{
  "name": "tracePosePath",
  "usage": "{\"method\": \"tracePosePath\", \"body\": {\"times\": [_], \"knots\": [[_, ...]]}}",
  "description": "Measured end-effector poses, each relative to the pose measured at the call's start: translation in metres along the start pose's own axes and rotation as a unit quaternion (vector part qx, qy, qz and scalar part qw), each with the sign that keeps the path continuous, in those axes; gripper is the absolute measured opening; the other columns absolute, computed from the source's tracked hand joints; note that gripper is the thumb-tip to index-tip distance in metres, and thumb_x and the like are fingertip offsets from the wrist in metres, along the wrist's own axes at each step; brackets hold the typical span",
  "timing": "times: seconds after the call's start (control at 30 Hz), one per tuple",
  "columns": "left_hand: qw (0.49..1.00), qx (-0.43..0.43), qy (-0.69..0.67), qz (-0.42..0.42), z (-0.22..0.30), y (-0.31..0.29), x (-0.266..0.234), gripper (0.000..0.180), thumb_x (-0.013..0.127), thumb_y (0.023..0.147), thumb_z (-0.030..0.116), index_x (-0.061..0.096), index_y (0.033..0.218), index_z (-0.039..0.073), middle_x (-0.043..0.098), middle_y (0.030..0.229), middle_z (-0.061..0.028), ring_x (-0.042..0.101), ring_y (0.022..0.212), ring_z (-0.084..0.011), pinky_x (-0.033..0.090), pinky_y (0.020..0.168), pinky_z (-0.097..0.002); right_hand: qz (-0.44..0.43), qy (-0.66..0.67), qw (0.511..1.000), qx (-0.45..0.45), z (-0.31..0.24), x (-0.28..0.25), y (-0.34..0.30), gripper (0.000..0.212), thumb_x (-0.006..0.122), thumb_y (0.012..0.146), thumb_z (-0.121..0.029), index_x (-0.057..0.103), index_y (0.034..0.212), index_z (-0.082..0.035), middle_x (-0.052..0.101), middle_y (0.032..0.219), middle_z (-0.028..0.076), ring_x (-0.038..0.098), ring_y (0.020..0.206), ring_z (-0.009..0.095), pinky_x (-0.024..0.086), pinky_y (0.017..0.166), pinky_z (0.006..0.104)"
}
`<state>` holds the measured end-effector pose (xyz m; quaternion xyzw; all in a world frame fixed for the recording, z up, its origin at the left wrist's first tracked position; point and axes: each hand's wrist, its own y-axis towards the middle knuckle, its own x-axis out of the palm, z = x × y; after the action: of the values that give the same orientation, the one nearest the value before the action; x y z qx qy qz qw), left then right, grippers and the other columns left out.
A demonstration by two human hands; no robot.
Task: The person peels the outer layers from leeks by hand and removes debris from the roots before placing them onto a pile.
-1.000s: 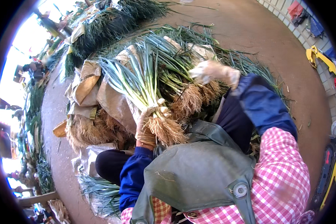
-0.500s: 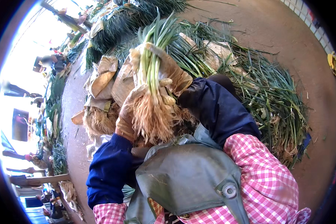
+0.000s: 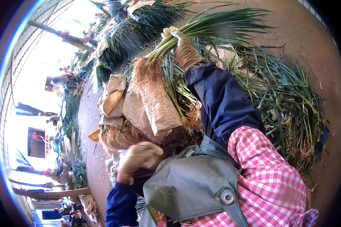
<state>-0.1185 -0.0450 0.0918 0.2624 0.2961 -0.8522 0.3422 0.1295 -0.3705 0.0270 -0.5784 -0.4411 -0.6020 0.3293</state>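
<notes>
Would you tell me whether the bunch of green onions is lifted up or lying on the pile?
Lifted. The gloved right hand grips the bunch of green onions at its stalks, roots hanging over the pile.

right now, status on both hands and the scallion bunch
Right hand gripping scallion bunch by the stalks, roots hanging left. Left hand closed near the apron, nothing visibly held. Scallion heap on the ground alongside.

Your bare earthen floor [image 3: 314, 49] carries a green onion heap [image 3: 288, 102] at three o'clock and brown sacks [image 3: 140, 109] at centre.
</notes>
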Motion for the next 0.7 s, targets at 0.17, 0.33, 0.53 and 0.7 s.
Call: {"method": "tracePosePath", "body": {"times": [0.17, 0.33, 0.53, 0.7], "knots": [[0.976, -0.003, 0.096, 0.195, -0.031, 0.058, -0.005, 0.056, 0.073, 0.077, 0.019, 0.052, 0.128, 0.009, 0.058, 0.113, -0.0083, 0.058, 0.104, -0.0227, 0.049, 0.089, -0.036, 0.016, -0.003, 1.0, -0.021, 0.001, 0.017, -0.022, 0.042, 0.055, 0.081, 0.006, 0.043, 0.122, 0.008, 0.06, 0.103, 0.028, 0.064, 0.09, 0.035, 0.054, 0.089, 0.0436], [0.899, 0.065, 0.123, 0.415, 0.018, 0.147, -0.047, 0.051, 0.057, 0.092, 0.027, 0.04, 0.134, 0.003, 0.054, 0.12, -0.013, 0.056, 0.106, -0.023, 0.05, 0.087, -0.0314, -0.004, -0.001, 1.0, 0.002, 0.002, 0.014, -0.027, 0.039, 0.052, 0.083, 0.005, 0.044, 0.122, 0.007, 0.06, 0.104, 0.026, 0.064, 0.091, 0.034, 0.053, 0.089, 0.0433], [0.862, 0.117, 0.365, 0.333, -0.008, 0.132, -0.068, 0.019, 0.056, 0.092, 0.015, 0.057, 0.106, 0.003, 0.061, 0.097, -0.0126, 0.06, 0.078, -0.0178, 0.05, 0.061, -0.0266, 0.022, 0.057, 0.998, 0.025, 0.011, 0.0, -0.003, 0.026, 0.052, 0.085, -0.001, 0.053, 0.111, 0.001, 0.063, 0.095, 0.016, 0.063, 0.086, 0.028, 0.053, 0.084, 0.0392], [0.881, 0.216, 0.257, 0.333, 0.024, 0.102, -0.023, 0.016, 0.058, 0.091, 0.018, 0.062, 0.09, 0.002, 0.059, 0.076, -0.0094, 0.056, 0.061, -0.0133, 0.047, 0.052, -0.0261, 0.012, 0.043, 0.999, -0.004, 0.004, 0.0, 0.004, 0.023, 0.052, 0.087, -0.013, 0.061, 0.102, 0.002, 0.063, 0.088, 0.01, 0.061, 0.078, 0.022, 0.052, 0.075, 0.0332]]}}
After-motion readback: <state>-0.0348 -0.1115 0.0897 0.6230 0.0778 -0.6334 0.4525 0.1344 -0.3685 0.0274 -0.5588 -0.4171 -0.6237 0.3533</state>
